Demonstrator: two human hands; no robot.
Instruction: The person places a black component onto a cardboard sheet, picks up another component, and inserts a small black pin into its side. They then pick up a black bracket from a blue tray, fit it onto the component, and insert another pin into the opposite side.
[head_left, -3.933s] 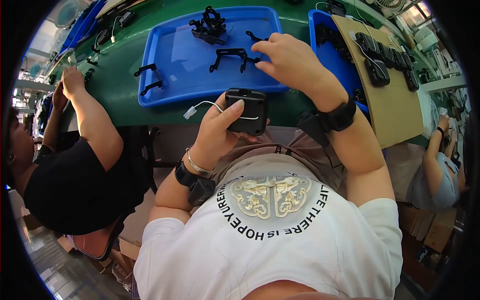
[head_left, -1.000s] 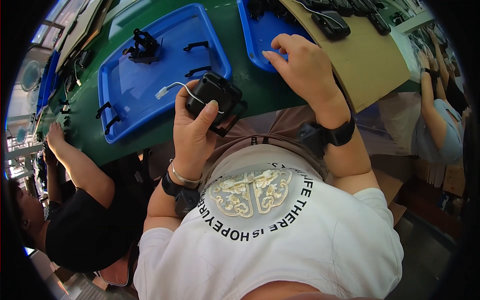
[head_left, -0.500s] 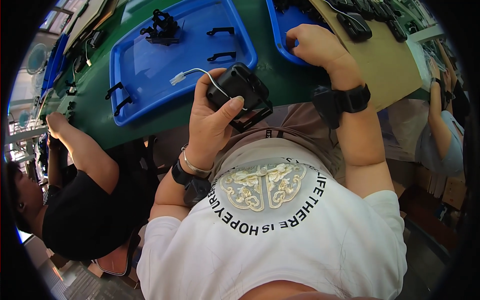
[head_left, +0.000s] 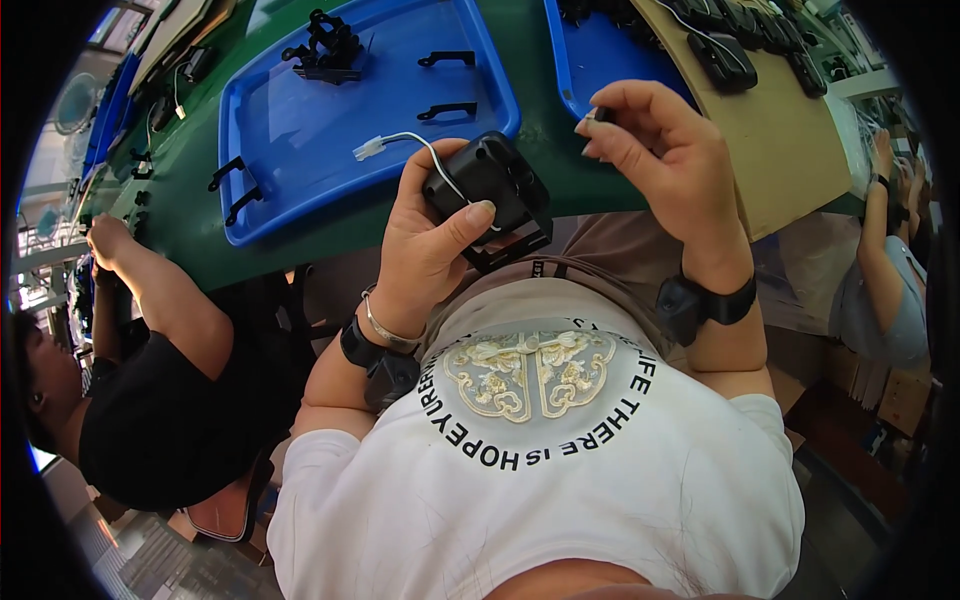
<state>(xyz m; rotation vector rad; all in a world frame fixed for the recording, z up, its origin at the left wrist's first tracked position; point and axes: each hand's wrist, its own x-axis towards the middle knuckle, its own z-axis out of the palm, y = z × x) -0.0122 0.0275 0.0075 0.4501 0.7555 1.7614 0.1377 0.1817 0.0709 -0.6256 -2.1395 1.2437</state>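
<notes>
Housing (head_left: 502, 180), black and boxy, sat in the left hand (head_left: 425, 238) in the head view, that hand clamped around it, a white cable (head_left: 403, 136) arching out leftward. A black bracket (head_left: 517, 246) stood at its near side. The right hand (head_left: 680, 165), apart from the housing, pinched a small dark piece (head_left: 601, 114). Beyond, a blue tray (head_left: 330, 125) held more black parts (head_left: 328, 50).

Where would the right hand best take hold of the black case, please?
Probably the upper right edge of the black case, from the right: the left hand wraps the left side, where the white cable curves, and a black bracket shows at the lower right. The right hand pinches a small dark piece.
</notes>
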